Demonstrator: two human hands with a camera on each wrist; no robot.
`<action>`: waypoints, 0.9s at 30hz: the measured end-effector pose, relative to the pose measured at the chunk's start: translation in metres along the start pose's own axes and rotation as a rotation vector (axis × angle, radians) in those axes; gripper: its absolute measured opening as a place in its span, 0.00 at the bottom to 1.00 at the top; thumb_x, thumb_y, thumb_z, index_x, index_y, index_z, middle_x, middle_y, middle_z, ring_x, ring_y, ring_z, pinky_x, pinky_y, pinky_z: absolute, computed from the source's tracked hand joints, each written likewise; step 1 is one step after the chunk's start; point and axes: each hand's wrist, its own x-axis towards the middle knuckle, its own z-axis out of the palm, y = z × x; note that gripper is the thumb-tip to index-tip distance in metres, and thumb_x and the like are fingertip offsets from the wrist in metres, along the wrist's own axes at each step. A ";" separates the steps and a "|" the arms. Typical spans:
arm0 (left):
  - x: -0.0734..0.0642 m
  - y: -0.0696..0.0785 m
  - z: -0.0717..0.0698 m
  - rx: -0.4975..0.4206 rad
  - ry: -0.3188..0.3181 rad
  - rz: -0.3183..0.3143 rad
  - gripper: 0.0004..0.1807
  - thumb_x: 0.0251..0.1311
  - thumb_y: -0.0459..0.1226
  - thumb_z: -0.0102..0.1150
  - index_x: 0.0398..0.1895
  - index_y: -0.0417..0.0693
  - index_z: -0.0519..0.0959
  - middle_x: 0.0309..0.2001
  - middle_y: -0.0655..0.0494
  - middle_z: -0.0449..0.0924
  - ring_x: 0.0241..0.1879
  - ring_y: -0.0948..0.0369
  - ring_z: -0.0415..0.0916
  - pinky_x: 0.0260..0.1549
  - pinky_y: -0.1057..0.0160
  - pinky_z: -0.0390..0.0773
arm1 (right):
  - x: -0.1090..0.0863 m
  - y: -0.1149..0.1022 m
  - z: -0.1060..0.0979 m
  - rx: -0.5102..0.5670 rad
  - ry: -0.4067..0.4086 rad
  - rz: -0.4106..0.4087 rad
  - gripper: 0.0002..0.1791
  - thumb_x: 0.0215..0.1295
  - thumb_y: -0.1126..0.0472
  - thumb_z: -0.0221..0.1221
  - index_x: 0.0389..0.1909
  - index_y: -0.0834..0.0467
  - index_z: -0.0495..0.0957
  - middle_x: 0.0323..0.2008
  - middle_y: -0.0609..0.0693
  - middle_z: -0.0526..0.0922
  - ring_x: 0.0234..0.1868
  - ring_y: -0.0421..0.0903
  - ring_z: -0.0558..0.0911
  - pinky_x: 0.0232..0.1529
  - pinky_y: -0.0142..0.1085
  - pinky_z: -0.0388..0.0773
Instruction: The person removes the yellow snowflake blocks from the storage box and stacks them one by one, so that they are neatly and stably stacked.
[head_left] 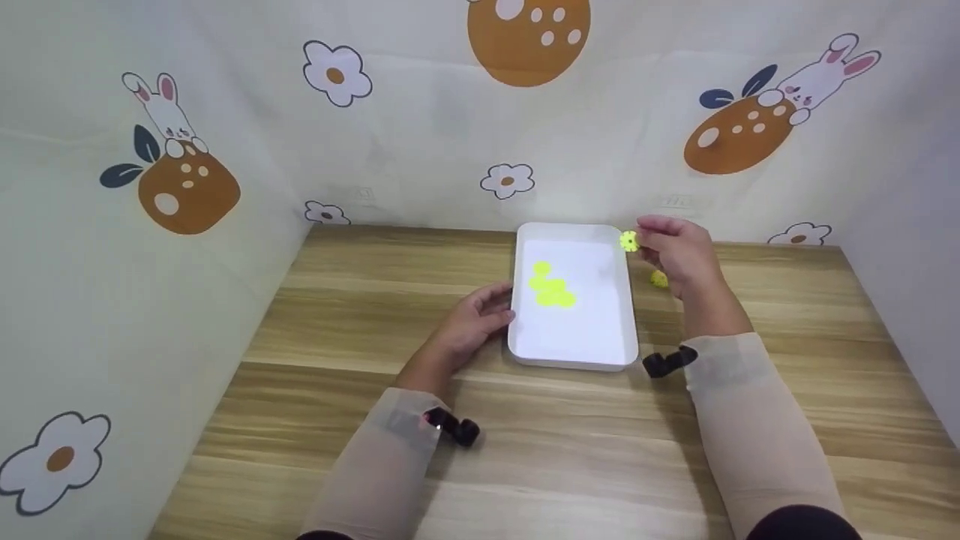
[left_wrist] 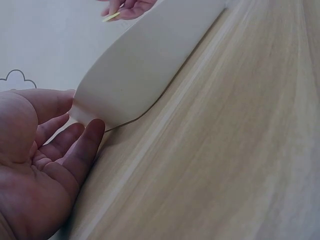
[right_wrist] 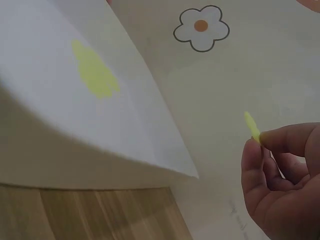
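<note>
My right hand (head_left: 679, 251) pinches a small flower-shaped yellow disc (head_left: 629, 241) between thumb and fingers, beside the tray's far right corner. Edge-on, the thin disc (right_wrist: 252, 127) juts from the fingertips in the right wrist view. My left hand (head_left: 472, 322) rests against the left side of a white rectangular tray (head_left: 574, 356), thumb and fingertips at its outer wall (left_wrist: 125, 85). Several more yellow discs (head_left: 551, 286) lie bunched inside the tray, their outlines washed out by glare.
Another yellow piece (head_left: 659, 278) lies on the wooden table (head_left: 570, 450) beneath the right hand, partly hidden by it. A printed cloth wall (head_left: 420, 135) rises behind the tray and along both sides. Each wrist carries a small black camera (head_left: 457, 429).
</note>
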 end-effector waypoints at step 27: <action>-0.001 0.000 -0.002 0.009 0.009 -0.008 0.33 0.73 0.29 0.63 0.79 0.42 0.68 0.77 0.42 0.72 0.79 0.50 0.69 0.76 0.53 0.75 | 0.017 0.060 -0.053 0.011 0.098 0.086 0.24 0.75 0.66 0.64 0.68 0.64 0.76 0.50 0.44 0.81 0.45 0.35 0.85 0.53 0.29 0.88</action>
